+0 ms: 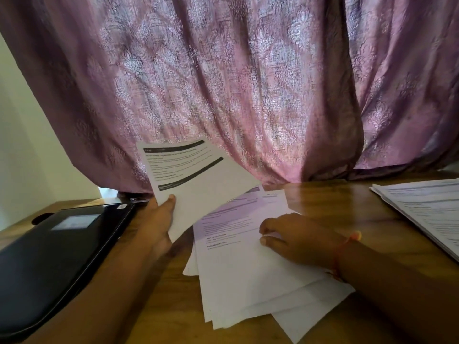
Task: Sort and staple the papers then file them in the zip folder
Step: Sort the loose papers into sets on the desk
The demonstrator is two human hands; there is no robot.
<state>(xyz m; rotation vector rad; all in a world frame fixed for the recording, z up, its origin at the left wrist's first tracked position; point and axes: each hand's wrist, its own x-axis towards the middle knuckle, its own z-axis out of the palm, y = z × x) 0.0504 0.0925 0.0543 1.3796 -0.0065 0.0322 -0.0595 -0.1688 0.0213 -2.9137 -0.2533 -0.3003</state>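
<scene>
My left hand (159, 224) grips a printed sheet with black bars (198, 180) by its lower left edge and holds it lifted above the table, tilted. My right hand (295, 240) rests on a loose fanned pile of papers (243, 276) in the middle of the wooden table (330, 207), thumb and fingers curled at the top sheet with purple headings. A black zip folder (57, 254) lies flat at the left. Another stack of printed papers (427, 212) sits at the right edge. No stapler is visible.
A purple patterned curtain (236, 83) hangs right behind the table's far edge. A pale wall (22, 145) stands at the left. A small dark object (41, 218) lies behind the folder.
</scene>
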